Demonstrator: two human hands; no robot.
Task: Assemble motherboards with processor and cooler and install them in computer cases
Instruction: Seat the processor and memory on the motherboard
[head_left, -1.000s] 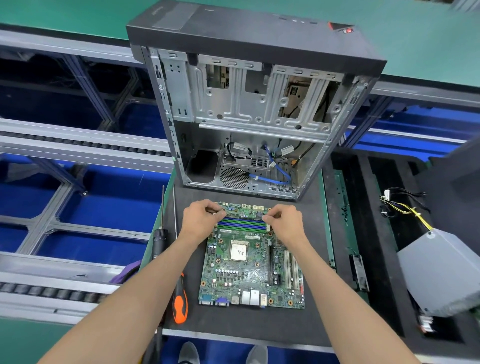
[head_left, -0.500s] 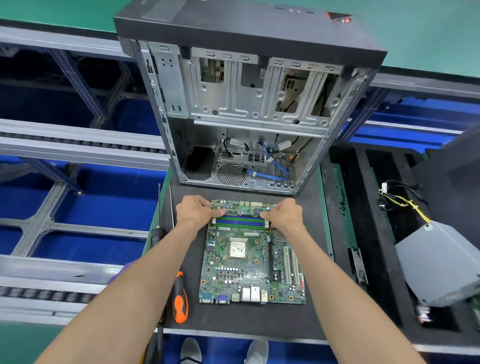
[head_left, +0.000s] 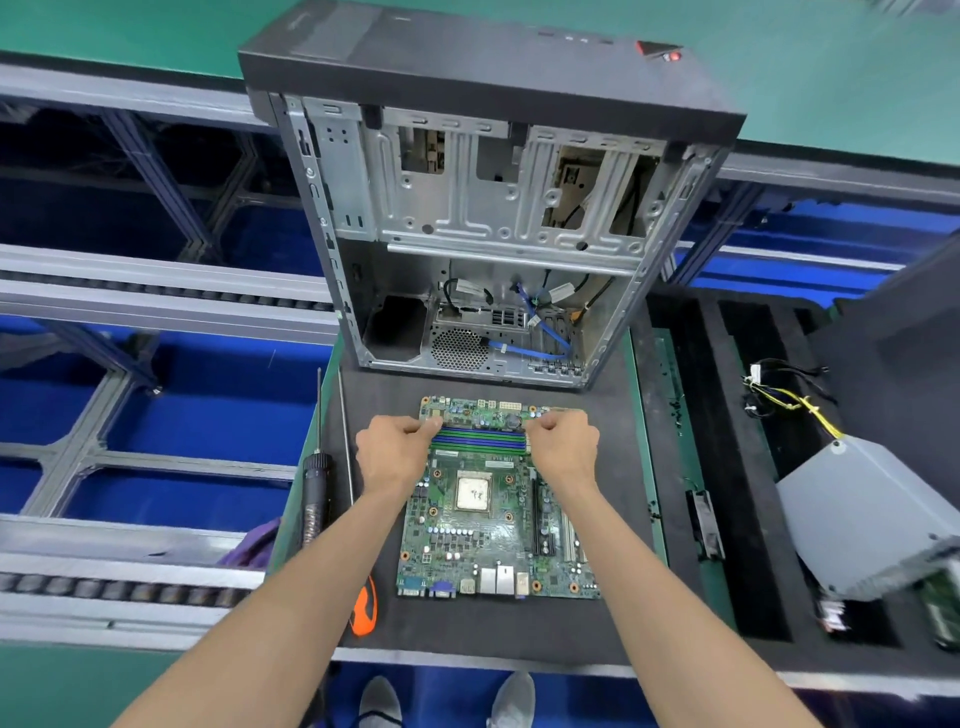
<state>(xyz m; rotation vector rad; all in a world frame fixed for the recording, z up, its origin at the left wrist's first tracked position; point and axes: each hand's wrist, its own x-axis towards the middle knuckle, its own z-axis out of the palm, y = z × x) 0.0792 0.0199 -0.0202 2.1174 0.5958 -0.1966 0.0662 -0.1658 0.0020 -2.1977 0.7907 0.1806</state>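
Near the middle of the dark grey foam mat (head_left: 613, 618) lies the green rectangular motherboard (head_left: 496, 525), flat, its port row toward the mat's near edge and its square silver processor (head_left: 473, 492) bare at the centre. Both hands are curled at the far end of the board: the left hand (head_left: 393, 457) has its fingers closed on the left ends of the green and blue memory slots (head_left: 480, 440), and the right hand (head_left: 563, 447) pinches at their right ends. Just beyond the board, at the mat's far edge, stands the open grey metal computer case (head_left: 483, 208) with a black top panel, blue cables (head_left: 540, 343) loose inside it. Along the mat's left edge lie a black-handled screwdriver (head_left: 317, 493) and, nearer the near-left corner, an orange-handled screwdriver (head_left: 363, 610) partly hidden by the left forearm. Off to the right, well apart from the board, a grey metal power supply box (head_left: 872, 519) rests in a black foam tray (head_left: 748, 519), yellow and black wires (head_left: 789, 400) trailing from it
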